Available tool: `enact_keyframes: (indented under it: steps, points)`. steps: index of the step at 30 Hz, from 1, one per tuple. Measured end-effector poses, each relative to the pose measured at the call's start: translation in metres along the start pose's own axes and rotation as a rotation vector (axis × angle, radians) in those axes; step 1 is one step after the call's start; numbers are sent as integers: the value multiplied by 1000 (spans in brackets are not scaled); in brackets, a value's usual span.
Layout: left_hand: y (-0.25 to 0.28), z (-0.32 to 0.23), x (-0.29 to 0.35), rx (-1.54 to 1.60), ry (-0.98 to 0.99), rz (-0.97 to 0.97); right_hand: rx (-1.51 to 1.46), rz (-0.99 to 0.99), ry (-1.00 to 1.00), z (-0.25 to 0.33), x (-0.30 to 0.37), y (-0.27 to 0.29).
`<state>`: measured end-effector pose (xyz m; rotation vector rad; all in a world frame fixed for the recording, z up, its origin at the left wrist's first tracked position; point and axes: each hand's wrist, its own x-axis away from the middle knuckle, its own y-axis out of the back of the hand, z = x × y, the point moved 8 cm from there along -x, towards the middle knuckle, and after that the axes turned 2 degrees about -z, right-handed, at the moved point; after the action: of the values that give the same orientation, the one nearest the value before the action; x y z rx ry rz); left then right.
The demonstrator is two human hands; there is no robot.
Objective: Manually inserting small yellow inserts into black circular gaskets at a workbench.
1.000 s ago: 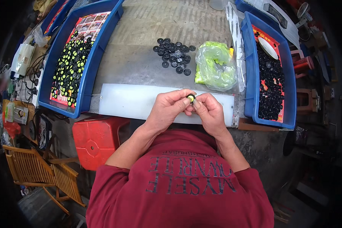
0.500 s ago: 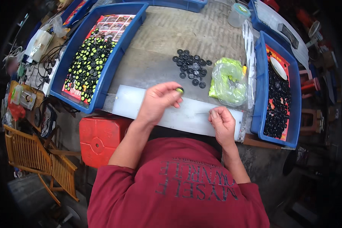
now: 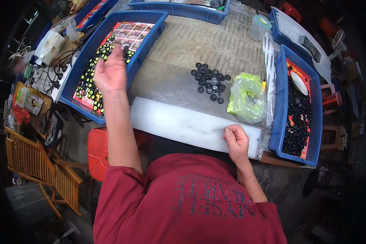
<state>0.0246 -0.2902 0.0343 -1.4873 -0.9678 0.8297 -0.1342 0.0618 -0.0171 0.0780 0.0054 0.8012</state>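
My left hand (image 3: 111, 72) is over the blue tray (image 3: 144, 53) on the left, with its fingers apart and no piece visible in them. Inside that tray lie many small black wheel-like pieces with yellow-green centres (image 3: 85, 83), on a red printed sheet. My right hand (image 3: 236, 139) is closed in a pinch above the right part of a white board (image 3: 166, 120); whatever it grips is hidden or too small to name. Beyond the board sits a loose pile of black round pieces (image 3: 209, 79). Right of the pile is a clear plastic bag of yellow-green pieces (image 3: 248, 99).
On the right stands another blue tray (image 3: 277, 118) with many small black parts and a white oval dish (image 3: 299, 83). A lidded clear tub (image 3: 258, 30) is at the back right. A red plastic stool (image 3: 97, 152) and a wooden folding chair (image 3: 32, 162) are at the lower left.
My left hand has moved from above the board to over the left tray, and the black and yellow-green piece it pinched no longer shows. My right hand stays pinched at the board.
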Motion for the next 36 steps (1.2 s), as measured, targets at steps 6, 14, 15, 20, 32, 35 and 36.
enact_keyframes:
  steps: [6, 14, 15, 20, 32, 35, 36]
  points:
    - [-1, 141, 68, -1596, 69, 469, 11, -5, -10, -1, 1, 2]
    - [3, 183, 97, -2186, -273, 784, -41, -6, 6, -4, 2, 2]
    - [3, 183, 97, -2197, -291, 783, -16, -2, 15, -2, 1, 2]
    - [2, 177, 106, -2016, -56, 695, -13, -12, 18, -2, 2, 4]
    - [26, 198, 191, -1334, 735, 420, -59, 3, -11, 2, 0, 0]
    - [28, 206, 197, -1134, 816, 349, -93, -8, -41, 2, 1, 4]
    - [28, 206, 197, -1135, 818, 349, -139, -4, -68, 1, 2, 4]
